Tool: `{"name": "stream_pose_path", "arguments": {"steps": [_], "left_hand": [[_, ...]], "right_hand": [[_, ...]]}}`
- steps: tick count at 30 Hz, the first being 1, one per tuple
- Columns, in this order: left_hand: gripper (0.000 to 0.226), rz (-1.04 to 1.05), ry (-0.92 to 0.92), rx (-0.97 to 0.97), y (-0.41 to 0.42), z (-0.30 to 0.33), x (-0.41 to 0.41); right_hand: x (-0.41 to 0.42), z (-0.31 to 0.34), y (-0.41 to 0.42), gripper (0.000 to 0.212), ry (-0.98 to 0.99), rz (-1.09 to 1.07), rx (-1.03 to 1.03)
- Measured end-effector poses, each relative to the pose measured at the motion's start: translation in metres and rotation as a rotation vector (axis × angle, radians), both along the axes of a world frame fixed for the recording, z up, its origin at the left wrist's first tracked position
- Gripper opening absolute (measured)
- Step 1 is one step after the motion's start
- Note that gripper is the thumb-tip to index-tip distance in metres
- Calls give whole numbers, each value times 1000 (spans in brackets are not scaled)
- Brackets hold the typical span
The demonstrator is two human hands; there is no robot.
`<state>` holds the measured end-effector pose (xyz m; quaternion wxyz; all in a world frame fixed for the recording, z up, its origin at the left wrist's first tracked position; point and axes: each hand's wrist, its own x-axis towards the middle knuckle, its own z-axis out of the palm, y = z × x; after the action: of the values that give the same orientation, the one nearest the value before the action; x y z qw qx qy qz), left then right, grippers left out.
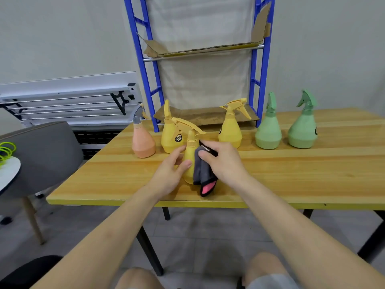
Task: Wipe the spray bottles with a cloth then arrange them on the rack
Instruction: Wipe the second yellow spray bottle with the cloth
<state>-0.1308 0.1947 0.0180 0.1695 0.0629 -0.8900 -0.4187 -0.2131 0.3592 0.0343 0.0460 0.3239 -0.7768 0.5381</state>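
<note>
A yellow spray bottle (190, 155) stands upright near the front middle of the wooden table (291, 176). My left hand (169, 172) grips its left side. My right hand (224, 163) presses a grey cloth (201, 172) with a pink underside against the bottle's right side. Behind stand a peach bottle (143, 140) with a grey trigger, two more yellow bottles (169, 132) (230, 128), and two green bottles (268, 130) (303, 128). The blue rack (145, 65) rises at the back of the table; its cardboard-lined shelves hold no bottles.
A grey chair (43, 155) stands left of the table, beside a white surface with green rings (7, 151). A white folded frame (68, 101) leans on the wall at back left. My knees show below the table's front edge.
</note>
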Motion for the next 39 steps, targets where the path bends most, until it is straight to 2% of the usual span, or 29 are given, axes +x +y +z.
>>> {"name": "stream_pose_path", "arguments": {"steps": [6, 11, 15, 18, 24, 25, 27, 30, 34, 37, 39], "left_hand": [[54, -39, -39, 38, -1, 6, 1], [57, -23, -25, 57, 3, 10, 5], [64, 82, 94, 150, 16, 18, 0], [68, 142, 138, 152, 29, 25, -12], [67, 234, 109, 176, 30, 29, -27], [68, 226, 97, 205, 26, 30, -29], [70, 211, 86, 296, 21, 35, -30], [66, 217, 86, 479, 13, 36, -27], [56, 243, 90, 591, 12, 27, -24], [24, 230, 107, 608, 11, 24, -24], [28, 224, 122, 635, 12, 24, -25]], "right_hand": [[-7, -35, 23, 14, -49, -25, 287], [-2, -34, 20, 12, -51, -56, 336], [4, -37, 23, 35, 9, -142, 289], [18, -32, 29, 19, 123, -100, 283], [25, -34, 44, 27, 156, 28, 470], [24, -34, 44, 35, 152, 24, 476], [24, -31, 44, 48, 108, -6, 464], [25, -33, 45, 56, 11, -85, 392], [28, -38, 48, 45, -49, -165, 235], [34, -40, 49, 45, -66, -219, 102], [36, -42, 46, 45, -21, -266, 7]]}}
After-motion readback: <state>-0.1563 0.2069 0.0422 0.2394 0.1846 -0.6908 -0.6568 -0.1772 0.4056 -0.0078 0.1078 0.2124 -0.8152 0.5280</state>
